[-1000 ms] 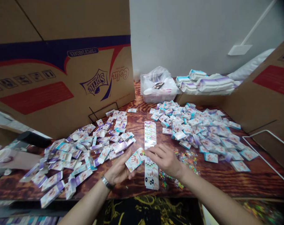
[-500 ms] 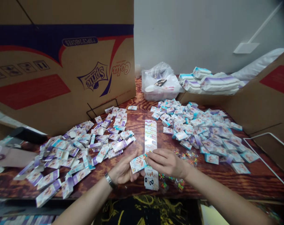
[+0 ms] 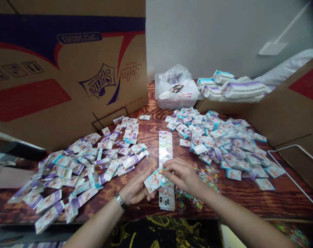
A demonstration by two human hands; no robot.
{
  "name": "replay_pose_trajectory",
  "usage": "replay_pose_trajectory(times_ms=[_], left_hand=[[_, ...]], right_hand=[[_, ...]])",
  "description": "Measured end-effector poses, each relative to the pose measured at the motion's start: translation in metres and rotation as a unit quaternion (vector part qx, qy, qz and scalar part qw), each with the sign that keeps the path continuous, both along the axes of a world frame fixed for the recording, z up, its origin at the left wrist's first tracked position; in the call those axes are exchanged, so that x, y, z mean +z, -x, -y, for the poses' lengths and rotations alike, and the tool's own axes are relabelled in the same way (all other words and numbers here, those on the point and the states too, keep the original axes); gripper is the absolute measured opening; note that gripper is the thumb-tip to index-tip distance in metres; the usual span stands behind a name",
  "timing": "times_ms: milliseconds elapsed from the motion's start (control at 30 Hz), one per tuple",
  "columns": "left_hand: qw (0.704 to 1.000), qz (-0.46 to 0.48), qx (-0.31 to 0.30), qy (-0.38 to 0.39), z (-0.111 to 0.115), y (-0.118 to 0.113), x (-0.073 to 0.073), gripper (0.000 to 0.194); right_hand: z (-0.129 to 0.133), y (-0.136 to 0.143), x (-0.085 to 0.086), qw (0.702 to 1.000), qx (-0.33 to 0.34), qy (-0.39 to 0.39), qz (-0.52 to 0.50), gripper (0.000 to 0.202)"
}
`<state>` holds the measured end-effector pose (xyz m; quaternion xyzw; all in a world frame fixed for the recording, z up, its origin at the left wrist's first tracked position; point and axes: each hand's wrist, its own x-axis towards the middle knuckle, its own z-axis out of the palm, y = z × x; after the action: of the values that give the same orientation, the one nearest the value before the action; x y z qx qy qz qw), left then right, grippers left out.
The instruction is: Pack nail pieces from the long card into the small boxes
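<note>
My left hand (image 3: 138, 188), with a metal watch band at the wrist, is closed around a small white and light-blue box (image 3: 152, 180) printed with a hand picture. My right hand (image 3: 184, 176) meets the box's upper right end, its thumb and fingertips pinched together. Bright coloured specks show at those fingertips, like a small bag of coloured pieces, mostly hidden. Beneath both hands lies a long strip of printed cards (image 3: 166, 144), fanned out on the table. Several clear bags of coloured pieces (image 3: 208, 176) rest beside and beyond my right hand.
Loose small boxes (image 3: 79, 168), some with flaps open, spread over the left of the wooden table (image 3: 152, 137). A larger heap of boxes (image 3: 218, 137) covers the right. Behind stand a plastic tub (image 3: 175, 103), wrapped packs (image 3: 244, 90) and large cartons (image 3: 68, 110).
My right hand's fingers have lifted and shifted slightly at the box's end. The box remains in my left hand, with slightly more of its end showing. The view has shifted a little.
</note>
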<state>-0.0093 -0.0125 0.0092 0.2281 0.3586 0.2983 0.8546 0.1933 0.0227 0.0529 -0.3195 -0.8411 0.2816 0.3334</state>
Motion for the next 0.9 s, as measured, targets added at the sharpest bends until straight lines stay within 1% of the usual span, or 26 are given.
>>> replay_pose_trajectory(times_ms=[67, 133, 233, 300, 367, 433, 500, 600, 667, 733, 800, 867, 900], left_hand=[[1.0, -0.019, 0.004, -0.005, -0.001, -0.002, 0.003, 0.047], [0.999, -0.041, 0.01, -0.017, -0.003, -0.004, 0.008, 0.047], [0.996, -0.08, 0.02, -0.046, -0.007, -0.007, 0.014, 0.044], [0.992, -0.101, 0.031, -0.066, -0.009, -0.009, 0.017, 0.043], [0.989, -0.113, 0.042, -0.081, -0.011, -0.009, 0.019, 0.041], [0.988, -0.115, 0.048, -0.091, -0.012, -0.009, 0.02, 0.036], [0.988, -0.106, 0.047, -0.099, -0.013, -0.007, 0.019, 0.033], [0.991, -0.079, 0.034, -0.1, -0.014, -0.005, 0.015, 0.034], [0.993, -0.071, 0.026, -0.092, -0.014, -0.003, 0.012, 0.036], [0.993, -0.07, 0.024, -0.088, -0.014, -0.002, 0.009, 0.038], [0.992, -0.075, 0.029, -0.095, -0.014, -0.003, 0.009, 0.04], [0.989, -0.088, 0.04, -0.113, -0.014, -0.004, 0.01, 0.04], [0.986, -0.101, 0.047, -0.123, -0.013, -0.006, 0.01, 0.041]], right_hand=[[0.0, 0.003, 0.001, 0.999, -0.027, 0.044, -0.008, 0.005], [0.0, 0.005, 0.002, 0.997, -0.039, 0.067, -0.008, 0.007], [-0.001, 0.008, 0.006, 0.997, -0.041, 0.07, 0.003, 0.02], [-0.001, 0.009, 0.006, 0.996, -0.053, 0.071, 0.01, 0.024], [-0.001, 0.011, 0.002, 0.993, -0.073, 0.088, 0.011, 0.023], [-0.002, 0.011, -0.006, 0.987, -0.09, 0.135, -0.007, 0.021], [-0.004, 0.012, -0.017, 0.968, -0.094, 0.227, -0.051, 0.023], [-0.009, 0.011, -0.029, 0.912, -0.057, 0.383, -0.133, 0.027], [-0.012, 0.011, -0.03, 0.882, -0.027, 0.44, -0.169, 0.027], [-0.016, 0.012, -0.029, 0.869, -0.013, 0.461, -0.181, 0.027], [-0.019, 0.012, -0.028, 0.865, -0.012, 0.471, -0.172, 0.029], [-0.021, 0.012, -0.028, 0.874, -0.021, 0.463, -0.147, 0.032], [-0.021, 0.011, -0.029, 0.886, -0.031, 0.446, -0.125, 0.032]])
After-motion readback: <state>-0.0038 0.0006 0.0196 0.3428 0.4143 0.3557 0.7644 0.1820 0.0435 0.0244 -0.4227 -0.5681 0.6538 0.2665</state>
